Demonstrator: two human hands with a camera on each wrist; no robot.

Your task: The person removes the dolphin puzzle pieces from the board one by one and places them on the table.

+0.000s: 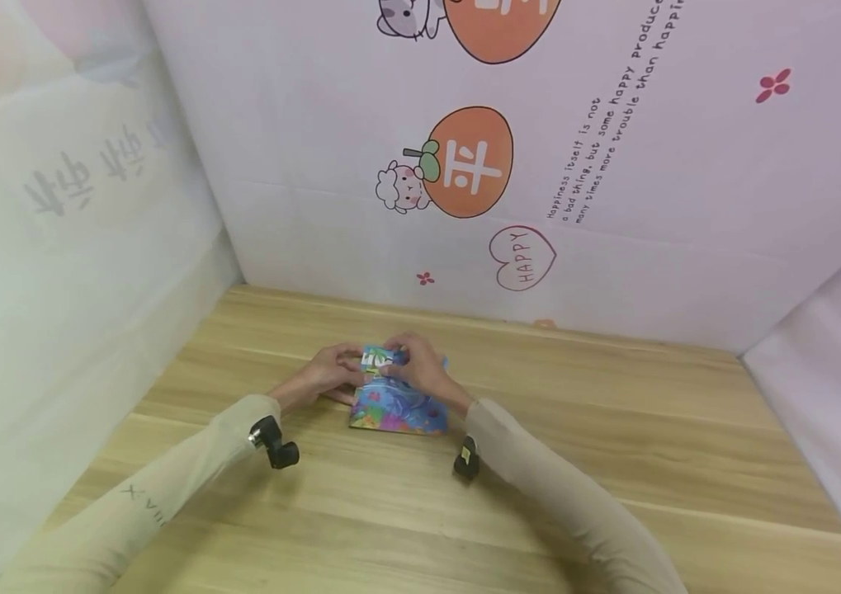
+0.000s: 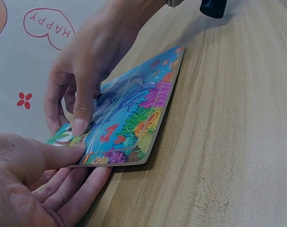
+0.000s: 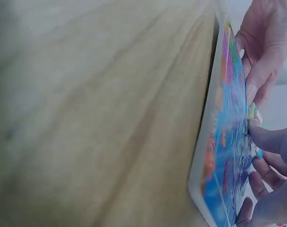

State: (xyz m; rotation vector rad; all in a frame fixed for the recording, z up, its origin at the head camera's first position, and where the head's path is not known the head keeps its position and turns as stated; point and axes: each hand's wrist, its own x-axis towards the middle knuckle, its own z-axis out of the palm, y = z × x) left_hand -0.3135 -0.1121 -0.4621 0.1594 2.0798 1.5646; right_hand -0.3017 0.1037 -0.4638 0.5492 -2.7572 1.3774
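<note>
A thin jigsaw puzzle board [image 1: 394, 412] with a dolphin and coral picture lies tilted over the wood table. My left hand [image 1: 328, 371] grips its left edge, thumb on top and the other fingers underneath, as the left wrist view shows. At the board's far left part, my right hand [image 1: 420, 363] pinches a small colourful puzzle piece [image 3: 252, 111] between thumb and fingers, right over the picture. A palm tree print [image 1: 378, 357] shows between the two hands. Most of the piece is hidden by the fingers.
The wooden table [image 1: 613, 445] runs back to a printed white sheet [image 1: 316, 165] hung behind it. Another white sheet [image 1: 78, 289] stands along the left side, and one more on the right. A small black camera [image 1: 271, 441] is strapped to each wrist.
</note>
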